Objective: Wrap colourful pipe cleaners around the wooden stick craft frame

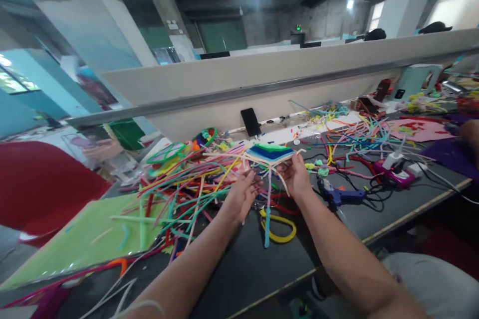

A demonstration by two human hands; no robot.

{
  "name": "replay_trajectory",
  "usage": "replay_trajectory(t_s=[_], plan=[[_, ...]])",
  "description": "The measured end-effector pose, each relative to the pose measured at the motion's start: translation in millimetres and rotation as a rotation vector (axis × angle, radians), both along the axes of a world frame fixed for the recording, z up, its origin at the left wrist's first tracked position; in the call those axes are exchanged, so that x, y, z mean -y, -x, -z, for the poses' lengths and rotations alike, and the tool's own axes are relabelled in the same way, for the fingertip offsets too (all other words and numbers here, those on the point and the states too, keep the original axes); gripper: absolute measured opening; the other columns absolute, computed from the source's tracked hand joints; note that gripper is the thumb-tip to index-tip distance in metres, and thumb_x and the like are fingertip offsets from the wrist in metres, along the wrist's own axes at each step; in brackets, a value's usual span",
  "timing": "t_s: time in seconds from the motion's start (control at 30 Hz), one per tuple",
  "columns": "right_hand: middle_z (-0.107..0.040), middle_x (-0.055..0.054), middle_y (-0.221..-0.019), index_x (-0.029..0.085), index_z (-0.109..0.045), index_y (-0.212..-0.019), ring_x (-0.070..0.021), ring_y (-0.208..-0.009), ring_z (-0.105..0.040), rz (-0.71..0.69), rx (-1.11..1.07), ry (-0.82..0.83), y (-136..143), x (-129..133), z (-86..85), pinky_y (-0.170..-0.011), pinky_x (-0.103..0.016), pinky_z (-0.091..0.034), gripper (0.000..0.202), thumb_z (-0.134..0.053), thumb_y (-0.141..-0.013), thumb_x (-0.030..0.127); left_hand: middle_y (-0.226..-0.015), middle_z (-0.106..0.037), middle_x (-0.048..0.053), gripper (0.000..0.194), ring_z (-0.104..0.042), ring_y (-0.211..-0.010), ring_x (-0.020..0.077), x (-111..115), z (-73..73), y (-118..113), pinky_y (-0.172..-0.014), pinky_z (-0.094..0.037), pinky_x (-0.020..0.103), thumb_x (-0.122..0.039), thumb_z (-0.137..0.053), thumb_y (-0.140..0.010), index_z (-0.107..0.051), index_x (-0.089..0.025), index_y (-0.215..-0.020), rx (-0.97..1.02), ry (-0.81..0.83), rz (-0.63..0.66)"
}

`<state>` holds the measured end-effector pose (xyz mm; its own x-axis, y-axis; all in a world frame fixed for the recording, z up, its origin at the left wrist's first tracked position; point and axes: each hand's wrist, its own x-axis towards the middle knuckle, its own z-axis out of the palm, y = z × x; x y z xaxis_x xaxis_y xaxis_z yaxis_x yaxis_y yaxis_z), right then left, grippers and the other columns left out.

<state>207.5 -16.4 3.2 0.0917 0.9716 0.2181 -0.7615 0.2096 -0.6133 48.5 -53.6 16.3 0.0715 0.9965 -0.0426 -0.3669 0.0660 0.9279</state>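
Observation:
A layered craft piece (270, 153) of green, blue and cream fuzzy stems is held up over the dark table, with a lilac and light blue stem (268, 209) hanging from its middle. My right hand (295, 177) pinches its right side, where cream stem ends stick out. Below the piece's left side is my left hand (245, 192), its fingers curled; whether they grip anything is not clear. Yellow-handled scissors (281, 229) lie beneath the hands. Many coloured stems (202, 179) are heaped left of my left hand.
Right of my hands lie a blue glue gun (344, 194), black cables and a magenta power strip (398, 174). A phone (250, 122) leans against the low partition (232, 84). On the left are a green sheet (86, 234) and a red chair (45, 184).

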Motion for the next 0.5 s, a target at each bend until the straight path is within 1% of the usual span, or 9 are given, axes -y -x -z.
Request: replay_trajectory(t_s=[0.03,0.07,0.13,0.23,0.33,0.37,0.4,0.43,0.5], plan=[[-0.062,0.005,-0.072,0.027,-0.051,-0.091,-0.0106,-0.053,-0.058,-0.019,0.018,-0.001,2.5,2.2,-0.3,-0.05,-0.023,-0.052,0.028,-0.061,-0.078,0.05,-0.088,-0.065,0.004,0.037,-0.064,-0.076,0.0143,0.6,0.4,-3.1,-0.069,-0.051,0.027,-0.041,-0.07,-0.073,-0.057,-0.019,-0.099,0.061,0.04,0.074],[-0.062,0.005,-0.071,0.027,-0.052,-0.092,-0.0106,-0.053,-0.058,-0.041,0.044,0.002,5.3,4.5,-0.6,-0.05,-0.023,-0.051,0.028,-0.061,-0.079,0.05,-0.088,-0.066,0.004,0.035,-0.064,-0.076,0.0144,1.1,-0.1,-5.2,-0.069,-0.052,0.027,-0.039,-0.072,-0.072,-0.059,-0.019,-0.098,0.101,0.057,0.121],[-0.062,0.005,-0.069,0.027,-0.052,-0.093,-0.0106,-0.052,-0.057,-0.082,0.1,0.011,10.6,8.3,-0.7,-0.049,-0.022,-0.051,0.028,-0.059,-0.079,0.05,-0.082,-0.066,0.003,0.028,-0.064,-0.07,0.0129,2.1,-2.1,-6.8,-0.067,-0.052,0.026,-0.034,-0.075,-0.069,-0.061,-0.017,-0.088,0.131,0.06,0.146],[-0.063,0.005,-0.07,0.027,-0.053,-0.093,-0.0103,-0.052,-0.058,-0.127,0.136,0.006,16.6,9.5,0.5,-0.051,-0.022,-0.051,0.028,-0.06,-0.079,0.05,-0.073,-0.065,0.001,0.024,-0.061,-0.06,0.009,2.5,-3.6,-5.5,-0.062,-0.051,0.022,-0.026,-0.079,-0.064,-0.062,-0.013,-0.076,0.132,0.039,0.094],[-0.065,0.004,-0.078,0.027,-0.053,-0.097,-0.0107,-0.056,-0.06,-0.173,0.16,0.034,17.9,5.4,3.3,-0.053,-0.022,-0.05,0.03,-0.06,-0.078,0.05,-0.069,-0.064,0.0,0.024,-0.058,-0.055,0.0067,-0.8,-2.6,-0.7,-0.056,-0.049,0.019,-0.023,-0.08,-0.062,-0.063,-0.013,-0.074,0.13,0.011,0.022],[-0.066,0.004,-0.082,0.028,-0.052,-0.099,-0.0108,-0.058,-0.06,-0.149,0.17,0.059,17.1,3.8,4.4,-0.053,-0.022,-0.05,0.031,-0.06,-0.078,0.049,-0.068,-0.064,-0.001,0.023,-0.058,-0.054,0.0066,-2.9,-2.4,2.0,-0.055,-0.049,0.019,-0.023,-0.081,-0.061,-0.063,-0.012,-0.073,0.124,0.005,-0.002],[-0.065,0.004,-0.085,0.029,-0.052,-0.1,-0.0106,-0.06,-0.06,-0.079,0.183,0.084,15.7,2.5,5.5,-0.054,-0.022,-0.049,0.031,-0.06,-0.078,0.048,-0.068,-0.064,0.0,0.023,-0.058,-0.054,0.0068,-5.3,-2.3,5.0,-0.055,-0.049,0.019,-0.023,-0.081,-0.061,-0.064,-0.012,-0.072,0.118,0.0,-0.026],[-0.065,0.004,-0.086,0.029,-0.052,-0.101,-0.0102,-0.062,-0.06,0.034,0.205,0.099,13.9,1.9,6.5,-0.055,-0.021,-0.048,0.029,-0.061,-0.078,0.045,-0.068,-0.064,0.0,0.023,-0.058,-0.054,0.007,-7.7,-2.5,8.4,-0.055,-0.049,0.02,-0.023,-0.081,-0.06,-0.065,-0.012,-0.072,0.112,-0.006,-0.051],[-0.064,0.005,-0.087,0.028,-0.057,-0.097,-0.0098,-0.067,-0.058,0.322,0.309,0.068,10.0,3.0,8.2,-0.061,-0.021,-0.047,0.023,-0.063,-0.078,0.039,-0.069,-0.066,0.001,0.023,-0.058,-0.055,0.0076,-11.8,-3.6,14.6,-0.056,-0.048,0.021,-0.024,-0.081,-0.059,-0.066,-0.012,-0.073,0.093,-0.028,-0.108]])
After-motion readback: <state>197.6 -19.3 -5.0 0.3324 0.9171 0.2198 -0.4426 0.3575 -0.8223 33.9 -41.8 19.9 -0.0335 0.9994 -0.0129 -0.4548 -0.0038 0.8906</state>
